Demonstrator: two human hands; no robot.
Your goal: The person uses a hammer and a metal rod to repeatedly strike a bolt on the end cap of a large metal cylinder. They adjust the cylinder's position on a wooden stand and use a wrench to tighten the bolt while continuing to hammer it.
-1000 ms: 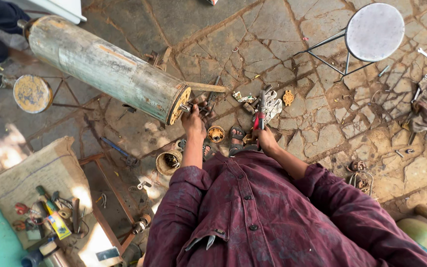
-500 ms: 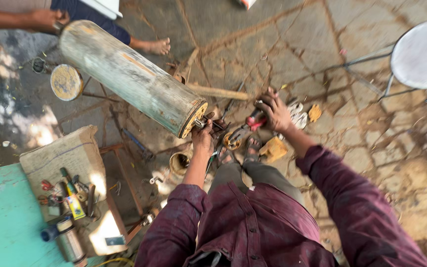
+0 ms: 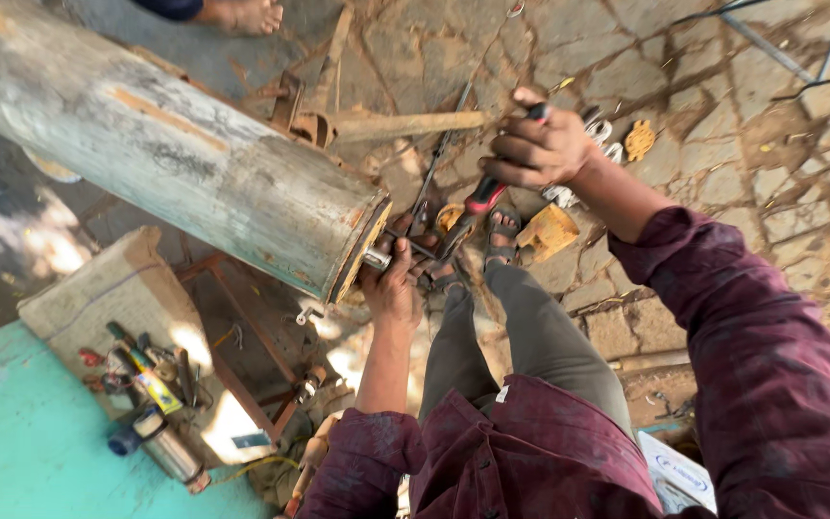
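The person in a dark red shirt [image 3: 578, 452] and grey trousers [image 3: 530, 336] looks down at a cracked stone floor [image 3: 722, 144]. At about 8 o'clock, a pale block [image 3: 117, 298] holds small tools and a little yellow bottle [image 3: 156, 389], next to a flat teal sheet [image 3: 21, 432].

In the middle, the left hand [image 3: 391, 288] presses on the round end of a big, long, worn grey metal pipe [image 3: 175, 144]. Its fingers curl at the rim around a small shiny metal bolt [image 3: 377, 258].

Further out, at 1 o'clock, the right hand [image 3: 535, 149] is closed tight on a red and black handled tool [image 3: 477, 207]. The tool points down at the pipe end. Just beside it lies a yellow metal piece [image 3: 549, 231].

Far away at 11 o'clock, another person's bare foot [image 3: 242, 14] stands behind the pipe.
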